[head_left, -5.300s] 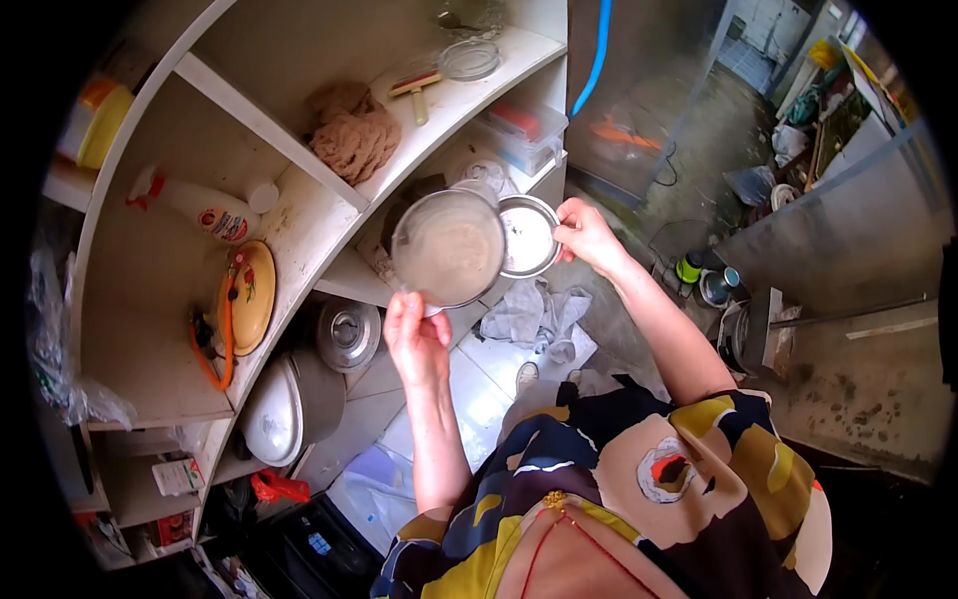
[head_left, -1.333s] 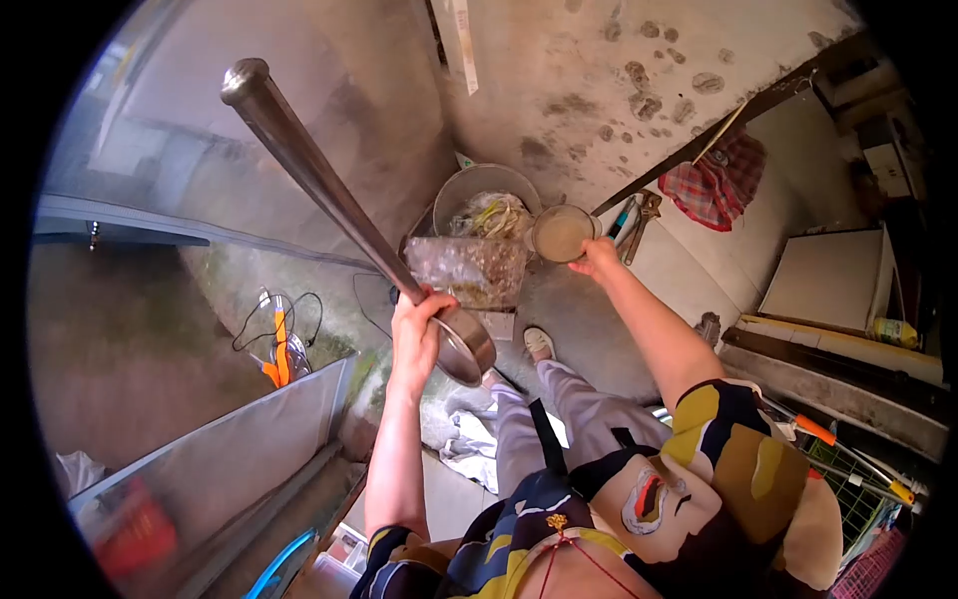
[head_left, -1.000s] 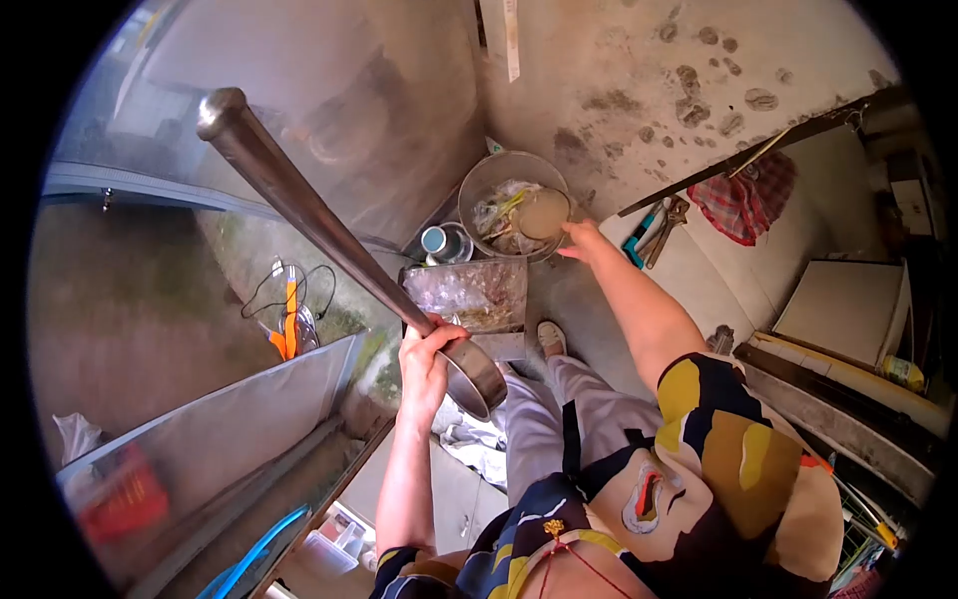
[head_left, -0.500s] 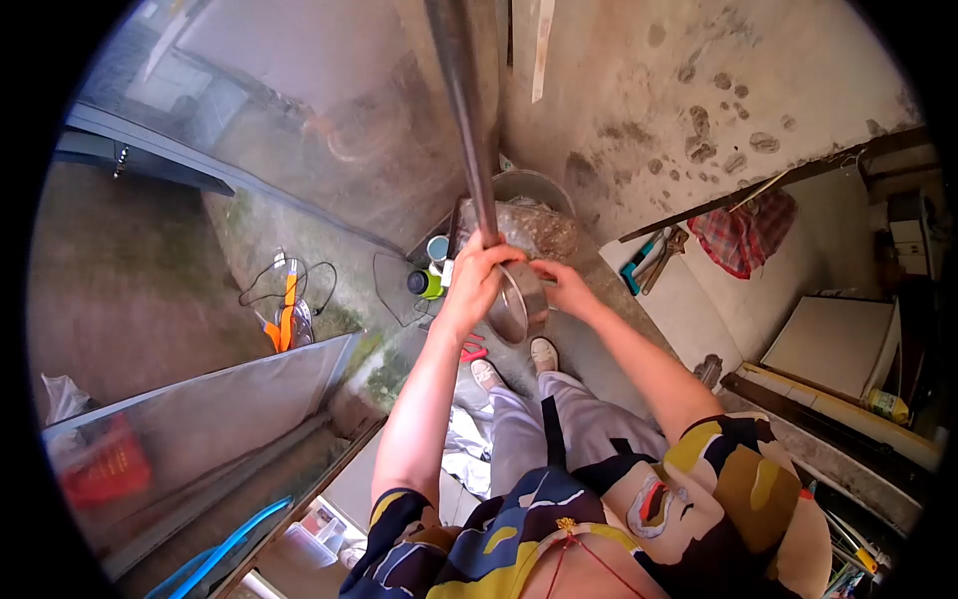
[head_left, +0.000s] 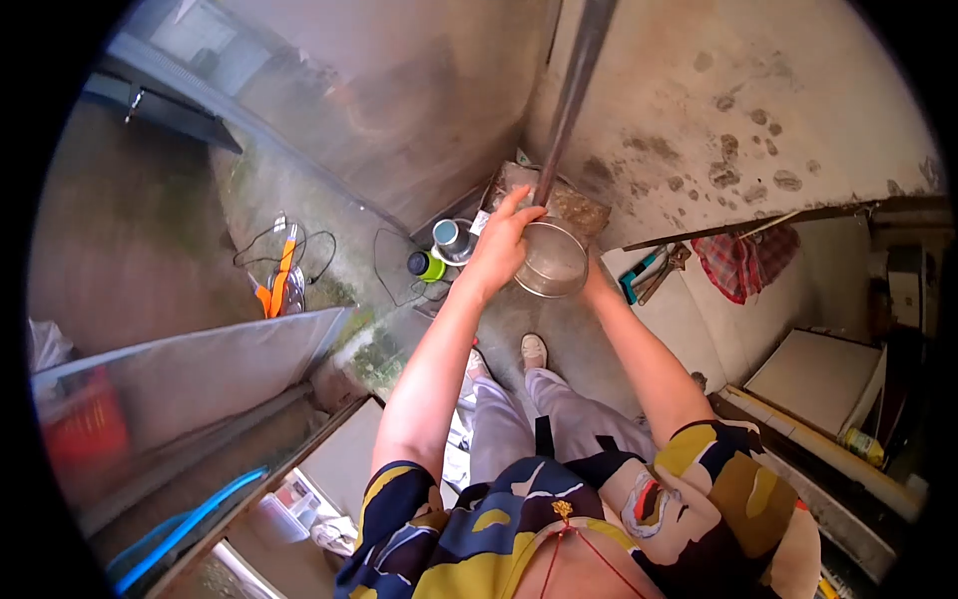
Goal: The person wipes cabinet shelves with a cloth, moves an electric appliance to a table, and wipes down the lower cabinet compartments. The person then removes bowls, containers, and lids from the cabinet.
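A long-handled metal dipper (head_left: 551, 262) is in front of me, its round shallow bowl tilted toward the camera. Its dark pole (head_left: 579, 80) rises to the top edge of the view. My left hand (head_left: 499, 245) is closed on it where pole and bowl meet, the index finger stretched along the pole. Behind the right side of the bowl is my right hand (head_left: 596, 282). The bowl hides its fingers, so I cannot see how they lie.
Beyond the bowl lies a brownish slab-like bundle (head_left: 584, 213). A green-and-black bottle (head_left: 426, 266) and a blue-topped container (head_left: 447, 234) stand left. Orange-handled scissors (head_left: 282, 280) lie by a cord. Teal-handled pliers (head_left: 642, 275) and a red checked cloth (head_left: 746, 262) are right.
The pole has swung from left to right at the top. The bowl has moved up and right, turning its open face to me. My right hand's fingers have gone behind it.
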`<action>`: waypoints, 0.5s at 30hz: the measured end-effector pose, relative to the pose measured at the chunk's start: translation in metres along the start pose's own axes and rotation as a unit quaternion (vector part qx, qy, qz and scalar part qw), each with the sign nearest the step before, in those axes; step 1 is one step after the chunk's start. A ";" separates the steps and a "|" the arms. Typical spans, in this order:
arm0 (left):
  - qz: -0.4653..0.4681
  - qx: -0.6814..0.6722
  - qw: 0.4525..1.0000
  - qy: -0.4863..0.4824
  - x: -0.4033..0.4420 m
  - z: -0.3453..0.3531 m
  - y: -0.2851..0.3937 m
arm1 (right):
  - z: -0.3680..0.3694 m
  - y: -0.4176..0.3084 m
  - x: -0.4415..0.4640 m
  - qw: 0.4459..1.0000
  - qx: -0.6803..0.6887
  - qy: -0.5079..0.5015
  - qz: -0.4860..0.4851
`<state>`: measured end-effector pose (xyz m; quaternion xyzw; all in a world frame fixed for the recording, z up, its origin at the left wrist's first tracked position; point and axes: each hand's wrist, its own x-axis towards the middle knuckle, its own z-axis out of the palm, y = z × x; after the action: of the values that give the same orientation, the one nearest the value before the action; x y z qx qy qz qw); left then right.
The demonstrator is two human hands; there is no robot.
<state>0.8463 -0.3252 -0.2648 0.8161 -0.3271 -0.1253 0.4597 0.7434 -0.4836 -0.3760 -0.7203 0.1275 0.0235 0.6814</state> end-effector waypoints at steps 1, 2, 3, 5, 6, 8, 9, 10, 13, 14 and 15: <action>-0.007 0.001 1.000 0.002 -0.010 -0.005 -0.004 | -0.001 0.001 -0.003 1.000 0.000 0.017 0.022; -0.015 0.002 1.000 0.010 -0.020 -0.010 -0.012 | 0.000 0.003 -0.002 0.994 0.091 0.024 0.058; -0.042 -0.036 0.998 0.022 -0.032 -0.014 -0.021 | 0.002 0.006 -0.003 0.979 0.179 0.031 0.097; -0.127 -0.081 0.988 0.040 -0.057 -0.025 -0.027 | 0.008 -0.021 -0.016 0.978 0.135 0.015 0.159; -0.135 -0.079 0.986 0.051 -0.067 -0.027 -0.030 | 0.013 -0.036 -0.021 0.973 0.090 0.011 0.214; -0.289 -0.297 0.906 0.085 -0.087 -0.033 -0.039 | 0.029 -0.048 -0.027 0.965 0.137 -0.033 0.220; -0.355 -0.355 0.859 0.101 -0.093 -0.042 -0.029 | 0.037 -0.056 -0.028 0.954 0.186 -0.064 0.226; -0.356 -0.354 0.857 0.113 -0.101 -0.042 -0.032 | 0.044 -0.064 -0.029 0.954 0.183 -0.076 0.225; -0.379 -0.456 0.789 0.162 -0.127 -0.037 -0.061 | 0.080 -0.080 -0.022 0.953 0.189 -0.128 0.201; -0.390 -0.467 0.773 0.179 -0.133 -0.034 -0.067 | 0.091 -0.081 -0.018 0.959 0.144 -0.160 0.185; -0.390 -0.455 0.776 0.197 -0.138 -0.035 -0.068 | 0.100 -0.080 -0.012 0.958 0.119 -0.171 0.195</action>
<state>0.7886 -0.1878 -0.3160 0.5761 0.2116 -0.2646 0.7438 0.7627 -0.3799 -0.3020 -0.5806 0.1484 0.2633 0.7560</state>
